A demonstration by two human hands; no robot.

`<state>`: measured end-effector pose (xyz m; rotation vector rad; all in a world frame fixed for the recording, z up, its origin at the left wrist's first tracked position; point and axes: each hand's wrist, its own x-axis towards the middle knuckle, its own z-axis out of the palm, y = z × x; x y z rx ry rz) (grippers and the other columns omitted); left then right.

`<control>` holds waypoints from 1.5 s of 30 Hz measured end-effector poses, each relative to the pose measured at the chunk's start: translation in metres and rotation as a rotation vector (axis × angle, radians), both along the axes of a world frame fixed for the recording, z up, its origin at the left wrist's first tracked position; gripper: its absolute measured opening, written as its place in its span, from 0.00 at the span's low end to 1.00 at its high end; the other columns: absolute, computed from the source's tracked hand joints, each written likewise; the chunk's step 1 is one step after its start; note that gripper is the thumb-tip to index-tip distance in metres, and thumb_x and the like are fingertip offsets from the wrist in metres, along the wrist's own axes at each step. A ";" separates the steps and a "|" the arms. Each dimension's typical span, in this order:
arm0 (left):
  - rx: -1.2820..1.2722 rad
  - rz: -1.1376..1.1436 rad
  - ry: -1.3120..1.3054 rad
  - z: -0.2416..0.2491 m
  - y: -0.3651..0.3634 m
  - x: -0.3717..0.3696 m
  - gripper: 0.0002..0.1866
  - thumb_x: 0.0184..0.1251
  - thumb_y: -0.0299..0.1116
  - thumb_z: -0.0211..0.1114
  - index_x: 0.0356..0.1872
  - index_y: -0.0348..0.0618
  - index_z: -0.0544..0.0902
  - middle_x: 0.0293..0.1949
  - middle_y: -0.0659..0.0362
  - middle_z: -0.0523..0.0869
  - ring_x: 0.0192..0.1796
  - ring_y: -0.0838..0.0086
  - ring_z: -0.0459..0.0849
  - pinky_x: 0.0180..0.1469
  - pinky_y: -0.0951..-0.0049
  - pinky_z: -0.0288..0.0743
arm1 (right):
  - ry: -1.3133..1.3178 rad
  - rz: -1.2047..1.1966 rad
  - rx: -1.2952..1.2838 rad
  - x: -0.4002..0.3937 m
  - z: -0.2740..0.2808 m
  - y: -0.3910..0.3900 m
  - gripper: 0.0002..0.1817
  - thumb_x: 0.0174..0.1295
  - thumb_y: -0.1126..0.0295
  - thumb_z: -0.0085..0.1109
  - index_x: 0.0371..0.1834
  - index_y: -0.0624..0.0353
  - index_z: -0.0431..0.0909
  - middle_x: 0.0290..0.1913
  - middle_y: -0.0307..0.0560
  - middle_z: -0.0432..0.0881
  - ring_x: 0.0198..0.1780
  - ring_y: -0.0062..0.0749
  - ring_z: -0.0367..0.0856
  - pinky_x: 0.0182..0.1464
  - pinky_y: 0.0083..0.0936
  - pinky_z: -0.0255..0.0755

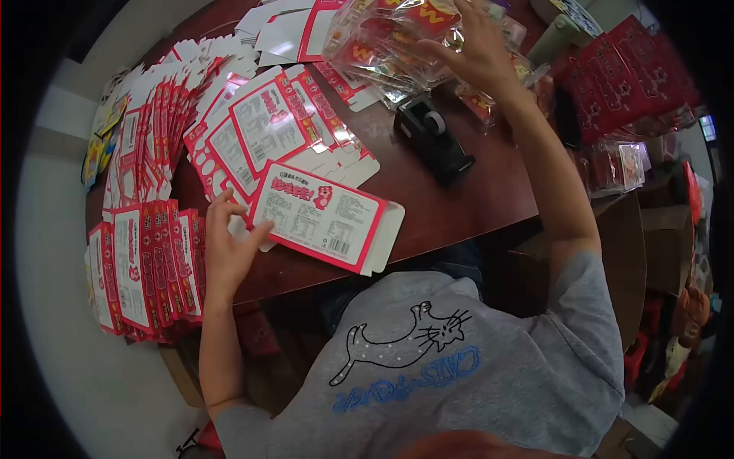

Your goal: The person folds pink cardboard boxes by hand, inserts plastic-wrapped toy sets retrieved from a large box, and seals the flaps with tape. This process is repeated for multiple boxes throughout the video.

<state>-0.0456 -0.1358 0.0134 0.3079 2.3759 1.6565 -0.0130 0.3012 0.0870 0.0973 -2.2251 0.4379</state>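
A red-and-white printed carton [321, 218] lies on the table in front of me, its white end flap [390, 237] sticking out at the right. My left hand [233, 243] is at the carton's left end, thumb tip right at its edge and fingers spread apart. Beyond the carton are fanned-out flat cartons [267, 122]. My right hand [483, 57] reaches to the far side, fingers apart, over a pile of clear plastic packets [382, 50] with red and yellow contents. Below that pile stands a black tape dispenser [436, 141].
Stacks of folded cartons [153, 264] stand along the left edge, with more flat cartons [153, 115] behind them. Red printed bags [619, 80] and a pale green cylindrical thing [553, 38] are at the right. A cardboard box [661, 245] sits beyond the table's right side.
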 end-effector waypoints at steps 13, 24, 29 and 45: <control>-0.795 -0.766 0.767 0.021 0.086 0.005 0.62 0.32 0.51 0.86 0.78 0.66 0.64 0.69 0.43 0.64 0.74 0.46 0.62 0.76 0.33 0.49 | 0.202 -0.141 -0.966 0.009 0.078 -0.028 0.17 0.69 0.70 0.64 0.60 0.60 0.77 0.56 0.54 0.84 0.57 0.43 0.85 0.61 0.41 0.78; -0.487 -0.124 0.687 0.005 0.103 0.091 0.68 0.33 0.53 0.87 0.80 0.58 0.56 0.68 0.43 0.58 0.69 0.45 0.61 0.70 0.44 0.55 | 0.193 0.511 -1.339 0.097 -0.050 -0.067 0.23 0.68 0.79 0.64 0.62 0.58 0.65 0.48 0.45 0.83 0.43 0.25 0.85 0.45 0.25 0.81; -0.583 -0.089 0.673 0.004 0.065 0.094 0.67 0.34 0.53 0.86 0.80 0.53 0.55 0.69 0.44 0.58 0.70 0.45 0.60 0.71 0.44 0.54 | 0.077 0.265 -1.121 0.132 -0.061 -0.069 0.23 0.66 0.80 0.66 0.60 0.59 0.66 0.47 0.42 0.81 0.44 0.21 0.83 0.44 0.21 0.79; 0.743 -0.275 -0.426 0.005 0.102 0.063 0.25 0.71 0.20 0.63 0.68 0.34 0.72 0.65 0.50 0.80 0.66 0.63 0.81 0.69 0.60 0.77 | -0.142 0.587 -1.765 0.120 -0.077 -0.090 0.13 0.73 0.73 0.56 0.58 0.59 0.75 0.45 0.43 0.86 0.46 0.28 0.86 0.45 0.28 0.79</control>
